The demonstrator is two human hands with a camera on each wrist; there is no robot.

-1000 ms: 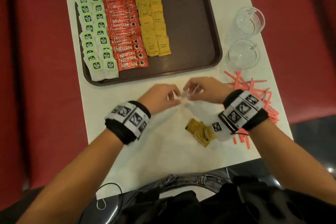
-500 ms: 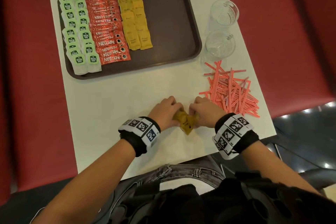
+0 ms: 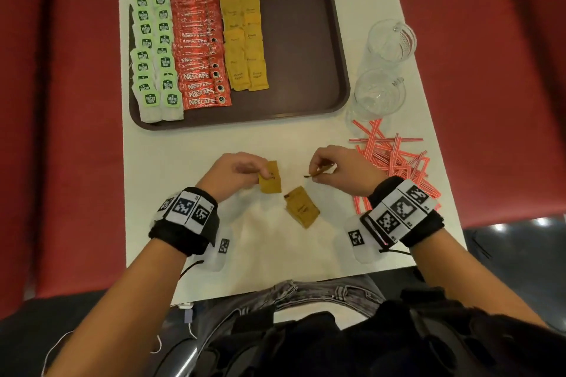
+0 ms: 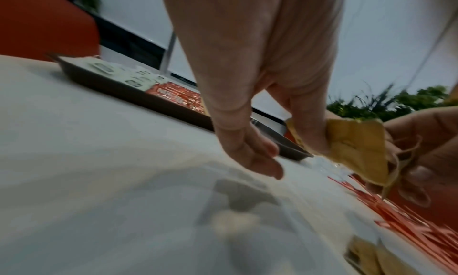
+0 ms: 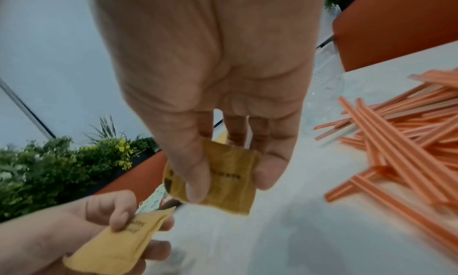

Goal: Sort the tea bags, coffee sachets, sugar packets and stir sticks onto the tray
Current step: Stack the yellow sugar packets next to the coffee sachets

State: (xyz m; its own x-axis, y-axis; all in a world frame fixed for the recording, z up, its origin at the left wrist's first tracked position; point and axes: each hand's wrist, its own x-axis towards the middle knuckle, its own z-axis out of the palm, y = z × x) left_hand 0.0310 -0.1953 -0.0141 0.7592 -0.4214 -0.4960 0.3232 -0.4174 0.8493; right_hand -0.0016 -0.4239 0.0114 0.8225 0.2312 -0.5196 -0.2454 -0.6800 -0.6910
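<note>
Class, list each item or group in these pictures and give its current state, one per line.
Left hand: pinching a sugar packet.
Right hand: pinching another sugar packet.
Loose sugar packets: lying on the table.
Stir sticks: heaped on the table.
Tray: partly filled.
Two glasses: upright, empty.

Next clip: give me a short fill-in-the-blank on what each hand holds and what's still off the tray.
1. The left hand pinches a brown ____ packet.
2. The right hand pinches ____ sugar packet.
3. The stir sticks lie on the ____, beside the tray.
4. The tray's rightmost filled column holds ____ packets.

Missing words: sugar; one; table; sugar
</note>
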